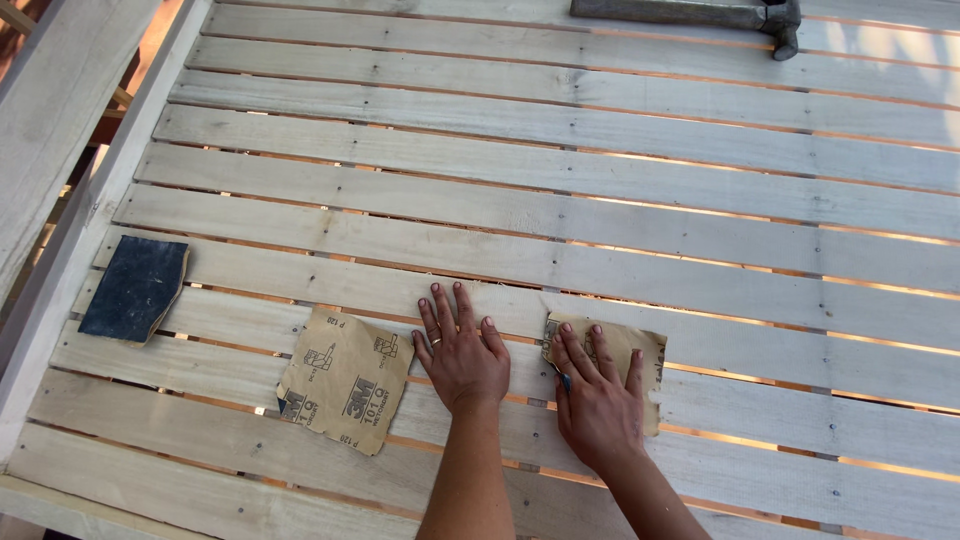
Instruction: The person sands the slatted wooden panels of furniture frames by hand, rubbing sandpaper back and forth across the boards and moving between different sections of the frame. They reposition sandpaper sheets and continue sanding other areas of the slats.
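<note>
Right hand flat, pressing sandpaper on slats.

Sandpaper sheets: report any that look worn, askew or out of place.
The loose brown sandpaper sheet lies crooked, backing side up, edges ragged. The dark sandpaper piece curls at its right edge. The right hand presses a third sheet flat.

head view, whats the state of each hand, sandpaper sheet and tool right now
left hand: flat on the slats, empty
right hand: pressed flat on a sandpaper piece
sandpaper piece: pinned under the right hand
tan sandpaper sheet: lying loose, paper back up
dark sandpaper sheet: lying loose, grit side up
hammer: lying idle at the far edge
slatted wood panel: flat, gaps between slats
</note>
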### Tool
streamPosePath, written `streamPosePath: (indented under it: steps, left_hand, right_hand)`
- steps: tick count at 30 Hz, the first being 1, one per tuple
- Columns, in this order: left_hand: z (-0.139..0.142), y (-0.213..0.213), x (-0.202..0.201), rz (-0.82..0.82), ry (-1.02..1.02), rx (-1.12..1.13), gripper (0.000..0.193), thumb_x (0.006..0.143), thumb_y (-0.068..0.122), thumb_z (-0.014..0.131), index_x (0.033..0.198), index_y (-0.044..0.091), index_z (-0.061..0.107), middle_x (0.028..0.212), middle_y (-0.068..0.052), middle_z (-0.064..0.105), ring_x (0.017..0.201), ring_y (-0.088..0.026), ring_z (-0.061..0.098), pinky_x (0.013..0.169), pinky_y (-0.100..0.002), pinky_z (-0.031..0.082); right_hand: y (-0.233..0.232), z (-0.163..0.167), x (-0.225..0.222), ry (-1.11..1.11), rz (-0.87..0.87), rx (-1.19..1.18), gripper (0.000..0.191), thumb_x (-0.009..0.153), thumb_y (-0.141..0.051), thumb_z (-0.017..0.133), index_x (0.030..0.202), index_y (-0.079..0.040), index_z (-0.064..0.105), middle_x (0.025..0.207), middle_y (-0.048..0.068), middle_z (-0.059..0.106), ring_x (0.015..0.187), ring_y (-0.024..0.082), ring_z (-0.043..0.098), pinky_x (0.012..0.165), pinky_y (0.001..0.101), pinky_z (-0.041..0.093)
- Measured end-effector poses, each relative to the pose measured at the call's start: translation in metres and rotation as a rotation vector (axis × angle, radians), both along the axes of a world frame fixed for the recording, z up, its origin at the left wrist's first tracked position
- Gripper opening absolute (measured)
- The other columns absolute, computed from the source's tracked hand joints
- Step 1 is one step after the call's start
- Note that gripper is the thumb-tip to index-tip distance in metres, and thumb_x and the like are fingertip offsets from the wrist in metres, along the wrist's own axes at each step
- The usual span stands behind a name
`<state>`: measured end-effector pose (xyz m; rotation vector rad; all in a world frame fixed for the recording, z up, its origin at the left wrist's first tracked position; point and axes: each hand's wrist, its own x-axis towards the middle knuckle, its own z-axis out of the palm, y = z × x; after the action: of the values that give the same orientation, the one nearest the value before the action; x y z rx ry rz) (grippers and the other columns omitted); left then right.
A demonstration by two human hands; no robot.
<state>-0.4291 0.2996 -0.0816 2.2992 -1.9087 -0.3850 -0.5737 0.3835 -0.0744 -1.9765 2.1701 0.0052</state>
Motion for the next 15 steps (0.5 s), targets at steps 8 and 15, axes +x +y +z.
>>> streamPosePath:
  steps: [8,15]
  left_hand:
    - [-0.003,-0.001,0.003,-0.003,-0.013,0.026,0.066,0.100,0.044,0.033,0.162,0.028,0.018,0.171,-0.002,0.009,0.157,-0.024,0.005,0.123,-0.050,0.007]
    - [-0.005,-0.002,0.003,-0.006,-0.025,-0.007,0.067,0.099,0.045,0.034,0.162,0.028,0.018,0.170,-0.002,0.010,0.156,-0.024,0.006,0.123,-0.050,0.007]
  right_hand:
    - [-0.027,-0.009,0.011,-0.082,0.063,-0.025,0.060,0.100,-0.036,0.042,0.159,-0.026,0.034,0.168,-0.007,0.026,0.154,0.022,0.015,0.122,0.0540,0.011]
    - [0.042,-0.010,-0.016,0.001,0.132,-0.186,0.070,0.096,-0.045,0.039,0.161,-0.026,0.025,0.169,-0.004,0.021,0.155,0.026,0.013,0.119,0.0571,0.009]
